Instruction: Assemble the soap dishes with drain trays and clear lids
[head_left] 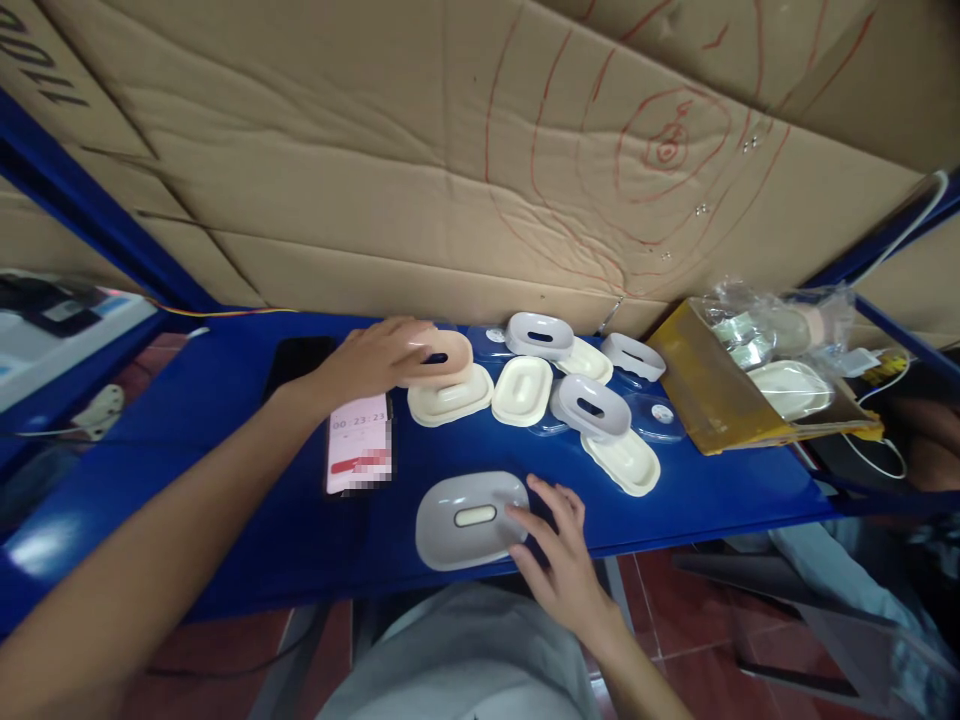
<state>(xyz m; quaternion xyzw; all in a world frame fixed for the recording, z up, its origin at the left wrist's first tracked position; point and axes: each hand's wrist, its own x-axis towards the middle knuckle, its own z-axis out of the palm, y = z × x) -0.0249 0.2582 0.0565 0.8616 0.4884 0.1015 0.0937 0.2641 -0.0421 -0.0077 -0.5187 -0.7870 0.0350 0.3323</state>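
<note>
Tabletop point(262, 545): cream ridge point(475, 516) in grey dish point(474, 548)

At the near edge of the table point(300, 540) lies a soap dish point(472, 540), and the right hand point(555, 545) is at its right end. The phone point(360, 440) lies to the left, a little farther. Farther still, the left hand point(379, 355) is at the left end of a soap-dish shell point(451, 345), which overlaps an insert point(450, 403). To their right lie other shells point(540, 335) and other inserts point(523, 390). Right of these stands the box point(694, 390); behind everything, the cardboard panel point(375, 180).
</note>
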